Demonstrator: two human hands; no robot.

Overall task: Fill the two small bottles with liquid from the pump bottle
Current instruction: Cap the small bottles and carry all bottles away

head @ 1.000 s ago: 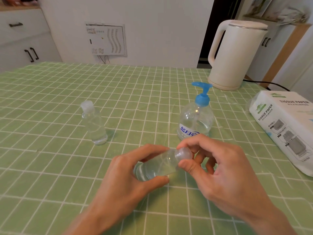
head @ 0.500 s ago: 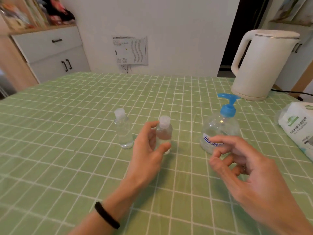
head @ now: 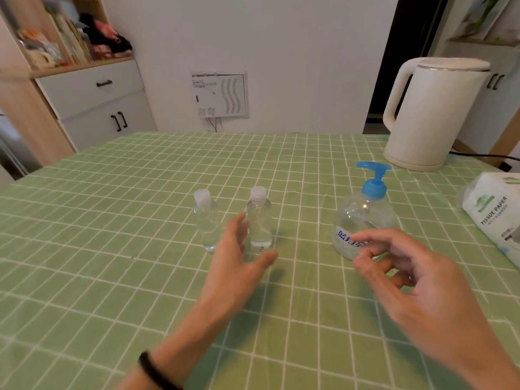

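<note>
Change: The left hand [head: 236,266] has let go! Half a second ago it gripped the right small bottle [head: 259,220]. Now that bottle stands upright on its own, cap on, just right of the left small bottle [head: 206,220].
Left hand: Fingers [head: 239,229] are straight and spread, thumb stuck out near of the bottle, gripping nothing. Whether the fingertips graze the bottle's side, cannot tell.
Right hand: The right hand [head: 422,282] hovers just near of the pump bottle [head: 363,218], fingers loosely curled and apart with nothing in them, much as half a second ago.
Task things: Both small bottles stand mid-surface, close together but not touching. The pump bottle is well apart to their right, its blue pump head pointing left.
Hard to see: The pump bottle's label is partly behind the right hand's fingers. The tissue pack [head: 495,218] is cut off at the right edge. Liquid levels are hard to read through the clear plastic.
Count: Two small bottles, one pump bottle, one kettle [head: 433,114], one tissue pack, two hands, one black wristband [head: 153,370] on the left wrist.
Surface: The surface [head: 112,263] carries a green checked cloth.
</note>
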